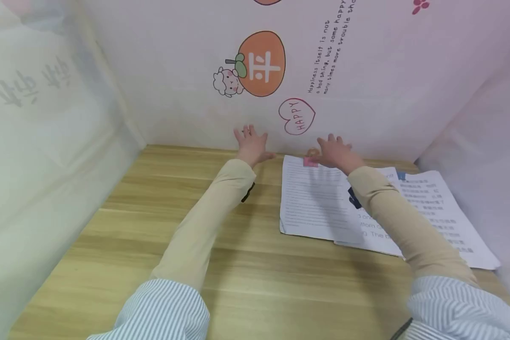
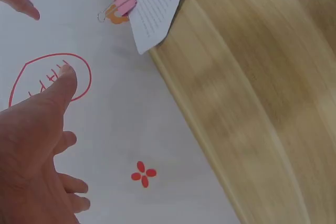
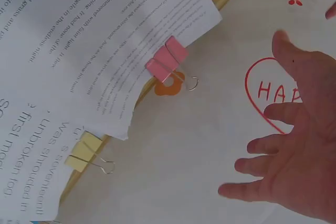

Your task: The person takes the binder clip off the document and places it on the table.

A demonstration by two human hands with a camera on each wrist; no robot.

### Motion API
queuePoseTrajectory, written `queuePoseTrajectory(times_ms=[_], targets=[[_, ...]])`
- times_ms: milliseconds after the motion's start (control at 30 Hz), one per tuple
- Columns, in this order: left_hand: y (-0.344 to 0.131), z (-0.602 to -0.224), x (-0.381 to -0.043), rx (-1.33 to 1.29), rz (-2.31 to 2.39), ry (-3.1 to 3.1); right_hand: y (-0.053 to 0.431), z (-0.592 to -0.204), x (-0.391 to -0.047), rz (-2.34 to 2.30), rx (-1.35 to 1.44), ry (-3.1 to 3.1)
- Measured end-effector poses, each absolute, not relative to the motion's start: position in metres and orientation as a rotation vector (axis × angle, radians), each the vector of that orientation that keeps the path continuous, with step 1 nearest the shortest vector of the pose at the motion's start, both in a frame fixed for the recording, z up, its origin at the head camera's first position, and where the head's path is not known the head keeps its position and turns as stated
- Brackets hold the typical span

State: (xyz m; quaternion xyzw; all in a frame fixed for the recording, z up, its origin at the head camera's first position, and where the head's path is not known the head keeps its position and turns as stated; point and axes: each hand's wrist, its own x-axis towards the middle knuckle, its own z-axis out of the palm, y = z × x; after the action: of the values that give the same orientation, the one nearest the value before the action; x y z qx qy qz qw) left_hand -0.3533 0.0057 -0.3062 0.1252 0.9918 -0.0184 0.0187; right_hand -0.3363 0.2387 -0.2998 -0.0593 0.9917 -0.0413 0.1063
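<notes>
My left hand (image 1: 251, 147) reaches over the table's back edge, fingers spread, holding nothing. My right hand (image 1: 336, 154) is held out likewise, over the top edge of a printed paper stack (image 1: 310, 203). A pink binder clip (image 3: 167, 59) grips that stack's edge; in the right wrist view the right fingers stand apart from it. Beside it a second printed stack (image 1: 376, 236) carries a yellow binder clip (image 3: 84, 151), which my right arm hides in the head view. Farther right lies a third stack (image 1: 446, 212) with a blue clip (image 1: 401, 175).
A white printed curtain (image 1: 187, 71) rises behind the wooden table (image 1: 153, 226), with white cloth sides (image 1: 46, 156) at left and right. A red heart drawing (image 1: 296, 116) is printed on the back curtain between my hands.
</notes>
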Motion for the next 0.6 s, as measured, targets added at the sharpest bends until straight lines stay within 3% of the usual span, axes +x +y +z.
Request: queuePoseTrajectory(times_ms=[600], targets=[[0.02, -0.361, -0.354, 0.404, 0.692, 2.782, 0.314, -0.356, -0.32, -0.27, 0.041, 2.958]])
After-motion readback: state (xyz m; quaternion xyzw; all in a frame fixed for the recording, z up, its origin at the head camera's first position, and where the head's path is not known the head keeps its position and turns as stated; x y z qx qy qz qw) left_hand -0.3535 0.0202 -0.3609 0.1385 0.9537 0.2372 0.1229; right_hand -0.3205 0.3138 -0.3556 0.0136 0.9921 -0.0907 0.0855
